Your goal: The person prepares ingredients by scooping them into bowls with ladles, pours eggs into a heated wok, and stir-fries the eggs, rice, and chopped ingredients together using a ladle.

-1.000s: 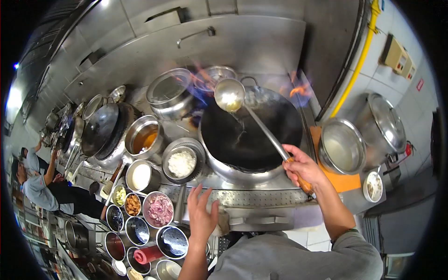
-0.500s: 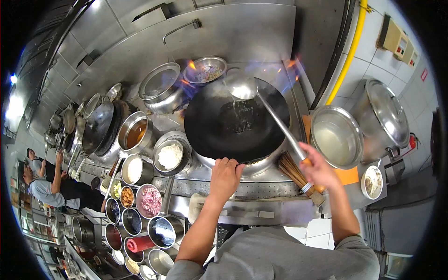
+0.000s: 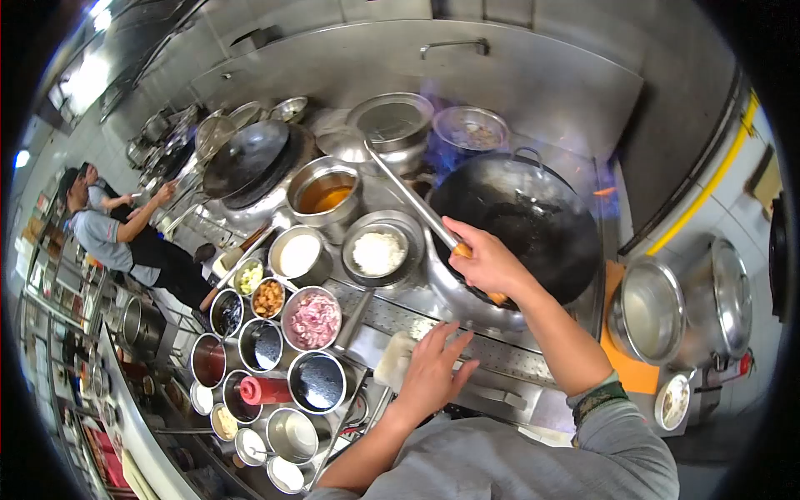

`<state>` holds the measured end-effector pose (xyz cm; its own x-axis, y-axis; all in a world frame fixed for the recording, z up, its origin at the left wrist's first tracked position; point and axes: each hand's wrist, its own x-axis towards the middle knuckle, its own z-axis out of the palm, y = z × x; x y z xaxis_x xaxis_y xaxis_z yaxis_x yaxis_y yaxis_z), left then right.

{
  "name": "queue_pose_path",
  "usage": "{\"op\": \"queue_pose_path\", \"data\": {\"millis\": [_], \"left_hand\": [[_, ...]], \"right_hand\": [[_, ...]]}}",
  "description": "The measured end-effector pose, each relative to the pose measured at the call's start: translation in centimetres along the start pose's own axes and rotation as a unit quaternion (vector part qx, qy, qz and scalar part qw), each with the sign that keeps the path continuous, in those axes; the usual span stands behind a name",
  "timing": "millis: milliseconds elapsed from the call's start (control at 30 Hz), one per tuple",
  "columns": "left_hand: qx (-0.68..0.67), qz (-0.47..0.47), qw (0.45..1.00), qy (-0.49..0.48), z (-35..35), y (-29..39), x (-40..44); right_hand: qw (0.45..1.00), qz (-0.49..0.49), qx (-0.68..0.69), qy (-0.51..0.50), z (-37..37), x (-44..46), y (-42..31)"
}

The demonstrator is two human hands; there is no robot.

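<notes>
My right hand (image 3: 487, 260) is wrapped round the wooden handle of a long metal ladle (image 3: 408, 187). The ladle's bowl hangs at the upper left, above the pot of amber liquid (image 3: 323, 196). Beneath my right forearm sits the large black wok (image 3: 533, 225), its inside wet and shiny. My left hand (image 3: 433, 371) holds nothing, its fingers spread over the counter's front edge beside a folded cloth (image 3: 395, 360). A strainer with white food (image 3: 377, 252) lies between the amber pot and the wok.
Tubs of red onion (image 3: 312, 321), diced brown food (image 3: 268, 297) and dark sauces stand at the left with a red bottle (image 3: 265, 390). Flames (image 3: 605, 192) burn behind the wok. A metal bowl (image 3: 648, 310) is at the right. Two people (image 3: 117, 225) stand far left.
The view has turned left. The ladle has swung from over the wok to the amber pot. My left hand has come off the wok's near rim and opened.
</notes>
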<state>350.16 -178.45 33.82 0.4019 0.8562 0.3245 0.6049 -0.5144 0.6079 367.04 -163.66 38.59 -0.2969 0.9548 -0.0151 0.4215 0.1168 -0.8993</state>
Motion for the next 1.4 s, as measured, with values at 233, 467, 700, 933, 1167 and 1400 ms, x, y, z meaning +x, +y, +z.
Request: {"op": "queue_pose_path", "data": {"millis": [233,467,700,933,1167,1400], "left_hand": [[-0.024,-0.098,0.993,0.053,-5.3,-5.5,-7.1],[-0.097,-0.077,0.992,0.034,-6.6,-8.5,-7.3],[-0.115,-0.057,0.992,0.012,-5.6,-10.2,-6.9],[-0.121,-0.01,0.992,-0.024,-2.9,-6.2,-3.6],[-0.063,0.062,0.996,-0.003,0.9,0.6,3.1],[0.054,0.069,0.996,0.022,7.9,2.4,9.4]], "right_hand": [[0.992,0.044,-0.052,-0.109,6.7,9.7,-2.5],[0.982,-0.045,-0.182,0.029,7.3,2.4,-3.3],[0.968,0.083,-0.196,0.136,-2.5,-12.8,-6.8],[0.975,0.142,-0.007,0.169,-9.1,-23.5,-2.5],[0.948,0.18,0.093,0.246,-9.2,-27.2,6.8],[0.906,0.118,-0.175,0.368,-14.4,-35.0,15.4]]}}
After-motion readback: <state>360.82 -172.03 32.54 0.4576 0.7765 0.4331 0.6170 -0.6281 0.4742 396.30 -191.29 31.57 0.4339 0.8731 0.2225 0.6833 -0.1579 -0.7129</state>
